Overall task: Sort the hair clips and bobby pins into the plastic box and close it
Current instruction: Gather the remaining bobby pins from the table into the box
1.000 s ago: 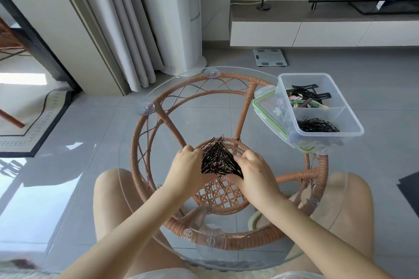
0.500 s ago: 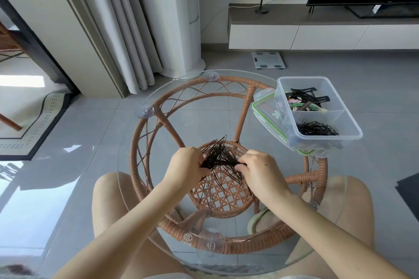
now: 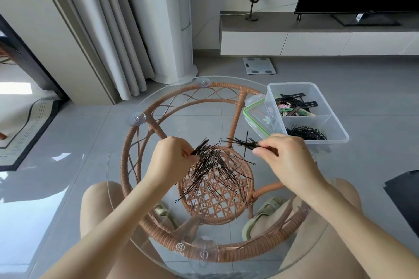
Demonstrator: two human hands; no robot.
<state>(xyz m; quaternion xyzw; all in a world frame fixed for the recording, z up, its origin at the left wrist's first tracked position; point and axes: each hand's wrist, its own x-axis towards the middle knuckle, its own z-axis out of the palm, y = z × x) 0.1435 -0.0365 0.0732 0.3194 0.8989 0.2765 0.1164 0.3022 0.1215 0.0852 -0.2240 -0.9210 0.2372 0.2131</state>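
A loose pile of black bobby pins [image 3: 214,174] spreads across the middle of the round glass table top [image 3: 118,165]. My left hand [image 3: 171,161] pinches the upper left end of that pile. My right hand [image 3: 288,156] holds a small separate bunch of bobby pins [image 3: 243,142], lifted to the right of the pile. The clear plastic box [image 3: 340,136] stands open at the table's right edge. Its far compartment holds hair clips [image 3: 294,105], its near one bobby pins [image 3: 305,132]. The green-rimmed lid [image 3: 255,113] leans against the box's left side.
The glass top rests on a rattan frame [image 3: 127,154] with suction cups. My knees and sandals show through the glass. On the floor beyond lie a bathroom scale [image 3: 259,65], a TV bench [image 3: 317,38] and curtains [image 3: 108,41].
Both hands were gathered on one pile of pins. My right hand has pulled a small bunch away up and to the right; the rest has fanned out under my left hand.
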